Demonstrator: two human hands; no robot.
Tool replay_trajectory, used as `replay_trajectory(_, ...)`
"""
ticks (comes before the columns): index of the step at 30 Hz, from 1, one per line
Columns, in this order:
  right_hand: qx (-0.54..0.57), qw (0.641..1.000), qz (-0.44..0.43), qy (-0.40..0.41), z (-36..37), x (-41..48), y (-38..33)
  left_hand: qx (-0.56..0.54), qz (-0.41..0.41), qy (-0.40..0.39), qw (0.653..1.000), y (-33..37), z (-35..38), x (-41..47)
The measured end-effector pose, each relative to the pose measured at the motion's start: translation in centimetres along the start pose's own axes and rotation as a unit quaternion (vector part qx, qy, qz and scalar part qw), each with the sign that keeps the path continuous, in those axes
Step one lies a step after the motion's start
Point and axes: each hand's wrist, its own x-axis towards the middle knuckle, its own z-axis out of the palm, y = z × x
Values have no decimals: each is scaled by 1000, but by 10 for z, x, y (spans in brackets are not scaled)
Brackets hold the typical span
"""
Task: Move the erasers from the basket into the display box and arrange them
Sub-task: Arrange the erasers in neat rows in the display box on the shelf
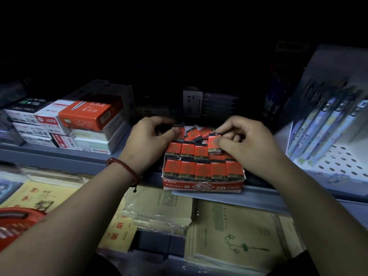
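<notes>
A red display box [203, 185] marked 2B stands at the front of a grey shelf. Inside it, red-sleeved erasers [203, 169] stand in two neat rows, and several loose ones [196, 133] lie jumbled at the back. My left hand [148, 139] pinches one eraser [179, 127] at the box's back left. My right hand [245, 139] pinches another eraser [214, 144] above the second row on the right side. The red basket [18, 224] shows at the lower left edge, partly hidden by my left forearm.
Stacked red and white stationery boxes [83, 118] fill the shelf to the left. A white pegboard rack with packaged pens [326, 124] rises on the right. Wrapped exercise books [235, 234] lie on the lower level below the shelf edge. The upper area is dark.
</notes>
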Motion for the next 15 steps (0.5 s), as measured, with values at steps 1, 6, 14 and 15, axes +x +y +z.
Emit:
replay_trajectory(1,-11,1000,-6,-8,-1,0,0,-6,-3,3,1000,1,0,0)
replay_trajectory(6,-56,997,-28,-43,-2,-2,-2,-115,-36,34,992,5,0,-1)
replay_trajectory(14,-2,999,-21,24,0,-4,-4,-240,-5,-9,971,24,-8,-12)
replay_trajectory(15,13,999,-21,33,2,-4,-6,-239,6,-17,971,26,-8,-13)
